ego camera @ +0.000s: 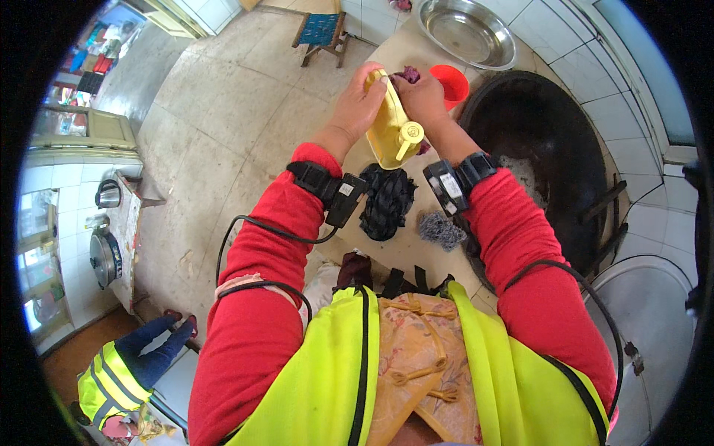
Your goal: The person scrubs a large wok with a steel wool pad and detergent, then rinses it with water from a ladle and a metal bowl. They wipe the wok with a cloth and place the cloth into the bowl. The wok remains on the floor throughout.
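Note:
Over the light countertop, a yellow pump bottle [385, 134] lies tilted in the air with its pump head towards me. My left hand [357, 103] grips the bottle's far end on the left, thumb on top. On the bottle's right side, my right hand [422, 99] holds a crumpled maroon cloth [411, 74] against it; more cloth shows below the bottle. Just right of that hand stands a red plastic cup [450, 85], partly hidden by the hand. Nearer me lie a crumpled black plastic bag [386, 202] and a grey wire scrubber [442, 230].
A large dark wok [535, 122] is set into the counter at right, below a shiny metal basin [467, 30]. A stool [321, 30] stands on the floor. At left, a small table [129, 223] bears a kettle and pot; a person in a vest [114, 379] is beyond.

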{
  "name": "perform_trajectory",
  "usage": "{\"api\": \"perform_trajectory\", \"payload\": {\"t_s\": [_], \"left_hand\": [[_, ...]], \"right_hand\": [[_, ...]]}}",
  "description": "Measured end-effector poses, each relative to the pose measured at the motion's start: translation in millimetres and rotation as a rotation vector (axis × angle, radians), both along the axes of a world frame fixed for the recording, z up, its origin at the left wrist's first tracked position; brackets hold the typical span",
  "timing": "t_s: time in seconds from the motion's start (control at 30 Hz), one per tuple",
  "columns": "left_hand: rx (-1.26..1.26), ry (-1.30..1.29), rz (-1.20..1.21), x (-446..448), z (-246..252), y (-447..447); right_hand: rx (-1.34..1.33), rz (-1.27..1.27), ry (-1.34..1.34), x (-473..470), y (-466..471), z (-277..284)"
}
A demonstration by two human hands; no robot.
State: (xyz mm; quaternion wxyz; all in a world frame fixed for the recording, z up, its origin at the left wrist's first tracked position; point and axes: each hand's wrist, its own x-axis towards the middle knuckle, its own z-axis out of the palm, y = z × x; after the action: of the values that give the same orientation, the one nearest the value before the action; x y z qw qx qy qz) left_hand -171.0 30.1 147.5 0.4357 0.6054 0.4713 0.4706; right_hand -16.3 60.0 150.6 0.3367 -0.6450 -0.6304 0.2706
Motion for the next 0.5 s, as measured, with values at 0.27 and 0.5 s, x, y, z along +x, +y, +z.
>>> {"api": "perform_trajectory", "payload": {"t_s": [0.27,0.5], "left_hand": [[0.276,0.099,-0.178,-8,7,12],[0.345,0.513,-0.493,-43,38,26]], "right_hand": [[-0.509,-0.187,0.353,38,-58,-97],[-0.495,-0.363,1.18,70,-131,-98]]}}
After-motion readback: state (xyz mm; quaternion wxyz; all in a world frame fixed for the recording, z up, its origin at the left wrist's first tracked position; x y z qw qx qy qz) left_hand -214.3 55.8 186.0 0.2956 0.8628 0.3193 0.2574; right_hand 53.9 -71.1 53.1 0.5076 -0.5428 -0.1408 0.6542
